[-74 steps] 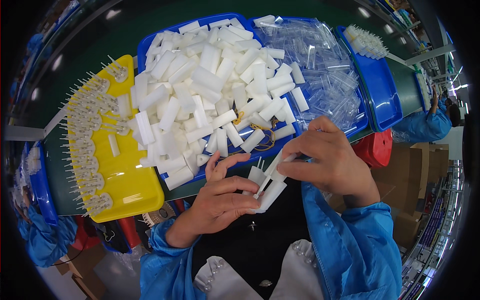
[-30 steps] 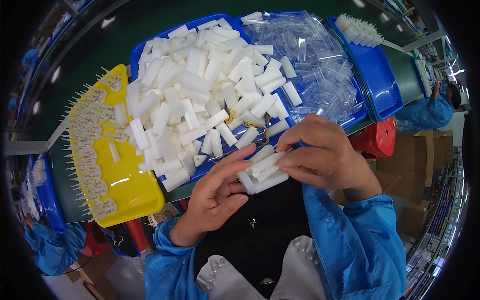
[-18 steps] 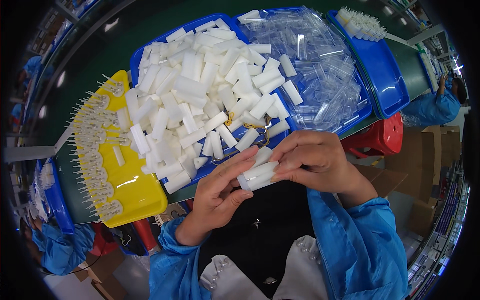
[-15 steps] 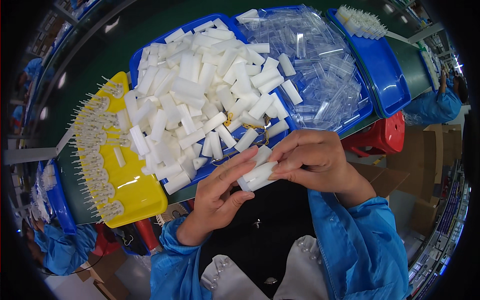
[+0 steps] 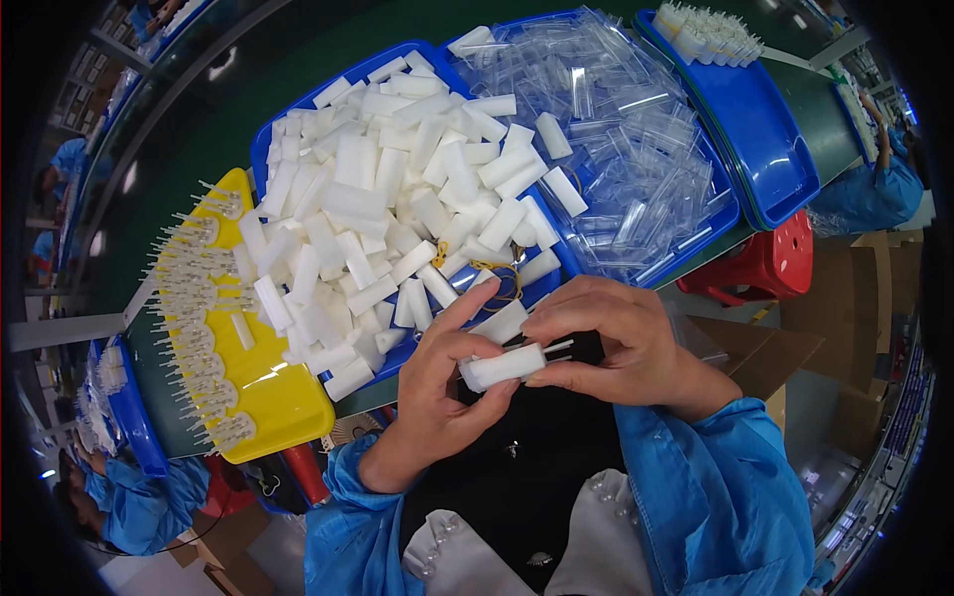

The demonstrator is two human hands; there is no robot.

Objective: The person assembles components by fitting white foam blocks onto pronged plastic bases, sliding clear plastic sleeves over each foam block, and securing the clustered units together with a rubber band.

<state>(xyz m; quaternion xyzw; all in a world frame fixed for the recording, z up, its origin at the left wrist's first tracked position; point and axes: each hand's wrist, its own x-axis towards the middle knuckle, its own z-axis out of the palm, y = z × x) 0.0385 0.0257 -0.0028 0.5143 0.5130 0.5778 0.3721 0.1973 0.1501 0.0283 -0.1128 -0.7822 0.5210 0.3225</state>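
Note:
A white foam block is held between my two hands in front of my lap, lying nearly level. My left hand pinches its left end, where a clear edge shows, between thumb and fingers. My right hand is closed at the other end, thumb below and fingers above. Thin pale prongs stick out past that end, by my right fingertips. Just behind, another white foam piece touches or lies close to my fingers; whether it is held I cannot tell.
Ahead, a blue tray is heaped with white foam blocks. Right of it a blue tray holds clear plastic sleeves. A yellow tray at left carries pronged white parts. Far right are stacked blue trays and a red stool.
The white block has turned from slanting to nearly level, and the thin prongs at its right end now show. My left fingers have lifted off its top, and both hands sit slightly lower.

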